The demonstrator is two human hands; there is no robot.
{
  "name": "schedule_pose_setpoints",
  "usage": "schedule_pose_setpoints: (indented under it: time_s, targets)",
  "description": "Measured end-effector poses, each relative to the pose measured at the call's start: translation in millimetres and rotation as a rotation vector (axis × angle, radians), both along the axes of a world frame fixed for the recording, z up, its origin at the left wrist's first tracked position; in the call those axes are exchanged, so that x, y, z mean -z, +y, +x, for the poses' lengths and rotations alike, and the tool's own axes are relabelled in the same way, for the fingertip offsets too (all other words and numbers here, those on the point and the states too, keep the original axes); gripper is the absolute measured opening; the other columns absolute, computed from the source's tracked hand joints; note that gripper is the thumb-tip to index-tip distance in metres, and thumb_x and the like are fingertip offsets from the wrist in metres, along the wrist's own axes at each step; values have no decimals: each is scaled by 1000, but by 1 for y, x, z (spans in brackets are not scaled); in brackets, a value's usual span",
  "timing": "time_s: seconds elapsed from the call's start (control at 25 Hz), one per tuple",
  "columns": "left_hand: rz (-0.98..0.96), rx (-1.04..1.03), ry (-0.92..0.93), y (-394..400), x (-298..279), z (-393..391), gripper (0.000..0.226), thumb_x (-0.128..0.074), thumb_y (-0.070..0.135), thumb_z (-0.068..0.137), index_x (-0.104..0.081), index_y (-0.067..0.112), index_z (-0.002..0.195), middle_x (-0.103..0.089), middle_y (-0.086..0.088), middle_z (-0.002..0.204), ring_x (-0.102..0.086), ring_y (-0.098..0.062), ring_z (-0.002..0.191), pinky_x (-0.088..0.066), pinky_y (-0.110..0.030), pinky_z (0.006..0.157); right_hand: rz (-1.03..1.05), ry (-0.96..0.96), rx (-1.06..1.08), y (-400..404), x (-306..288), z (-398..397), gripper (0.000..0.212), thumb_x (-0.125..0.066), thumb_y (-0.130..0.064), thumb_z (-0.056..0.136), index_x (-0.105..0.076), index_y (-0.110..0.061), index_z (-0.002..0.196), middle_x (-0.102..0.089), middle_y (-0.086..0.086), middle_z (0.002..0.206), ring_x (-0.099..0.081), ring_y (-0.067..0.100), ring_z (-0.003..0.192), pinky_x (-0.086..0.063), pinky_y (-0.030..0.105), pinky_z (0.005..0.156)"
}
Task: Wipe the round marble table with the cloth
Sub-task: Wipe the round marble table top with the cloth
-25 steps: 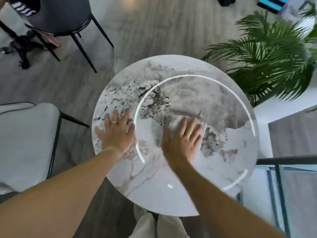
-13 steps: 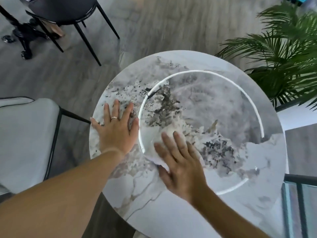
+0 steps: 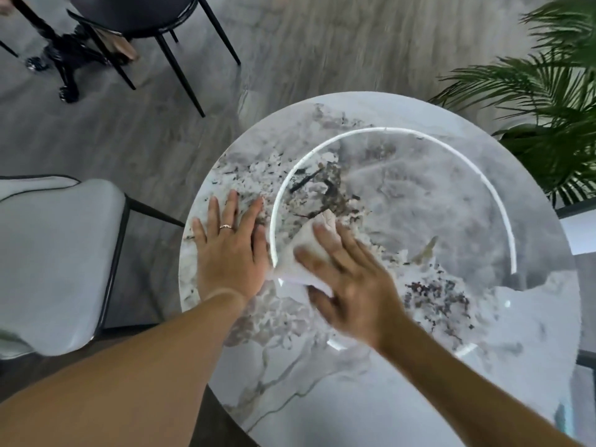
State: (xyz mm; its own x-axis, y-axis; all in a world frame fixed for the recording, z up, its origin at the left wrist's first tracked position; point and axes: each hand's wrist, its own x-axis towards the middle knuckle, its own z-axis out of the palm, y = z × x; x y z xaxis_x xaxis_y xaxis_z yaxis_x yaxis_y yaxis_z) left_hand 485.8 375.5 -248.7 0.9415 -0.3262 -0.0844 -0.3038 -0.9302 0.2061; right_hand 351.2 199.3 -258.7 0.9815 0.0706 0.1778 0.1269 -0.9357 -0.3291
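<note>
The round marble table fills the middle and right of the head view, white with grey and dark veins and a bright ring-shaped reflection. My left hand lies flat on the table's left edge, fingers spread, a ring on one finger, holding nothing. My right hand presses flat on a white cloth just right of the left hand. Most of the cloth is hidden under the palm and fingers; its far corner sticks out past the fingertips.
A light grey cushioned chair stands close to the table's left side. A dark chair and a black pedestal base are at the far left. A green palm plant overhangs the table's far right edge.
My right hand has swept the cloth leftward across the table until it sits beside my left hand. The left hand has stayed planted. The view has shifted so the table sits further right.
</note>
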Motion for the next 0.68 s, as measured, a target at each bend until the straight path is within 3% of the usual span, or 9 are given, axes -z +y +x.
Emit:
schedule_pose_setpoints:
  time_s: [0.08,0.2,0.28,0.36,0.44,0.52,0.6,0.68]
  targets:
    - [-19,-2,-13,1,1,1,54,-15,48,101,-23,41,154,-15,1,168,0,-26,155,1,-55,124,-77,-25,-81,-37,0,40,55,-47,-51,97,-35,-42,150,-22,0,166,-19,29,154,-36,45,119]
    - [-33,-16,-39,2,6,1,53,-19,46,102,-22,37,154,-15,4,167,-1,-24,155,2,-51,124,-78,126,257,-81,-18,150,55,-33,-56,99,-24,-44,151,-13,0,168,-12,33,154,-27,55,122]
    - [-25,-18,-39,3,6,0,57,-15,46,102,-17,31,157,-11,6,167,1,-22,155,3,-49,124,-2,146,457,-65,-20,167,52,-33,-50,100,-29,-38,151,-15,4,168,-14,35,154,-26,55,122]
    - [-19,-10,-25,2,5,1,61,-11,44,100,-12,26,159,-8,7,167,4,-20,155,3,-49,125,-25,21,332,-25,-10,119,50,-39,-46,101,-35,-36,150,-21,6,166,-19,36,153,-32,52,120]
    - [-26,-19,-2,2,3,2,63,-8,40,99,-9,22,159,-6,8,168,5,-19,154,2,-49,125,11,-53,2,-3,-1,56,50,-50,-40,96,-45,-35,146,-25,2,165,-21,31,153,-34,44,119]
    - [-26,-24,2,2,2,1,64,-8,38,98,-9,20,160,-5,7,168,5,-18,154,1,-49,125,-28,-48,-219,-26,-4,61,49,-54,-38,95,-49,-36,143,-32,0,163,-27,27,151,-38,45,117]
    - [-24,-27,-3,2,3,0,63,-10,37,99,-10,18,159,-5,5,168,4,-17,154,0,-48,125,-90,-26,-154,-54,-12,126,49,-51,-42,97,-44,-39,145,-33,0,162,-32,30,149,-39,53,115]
    - [-28,-32,-12,2,4,0,63,-12,37,99,-11,16,159,-7,4,167,2,-17,154,-1,-47,125,-62,76,121,-61,-23,199,50,-41,-48,99,-35,-40,149,-23,2,166,-22,33,152,-30,57,120]
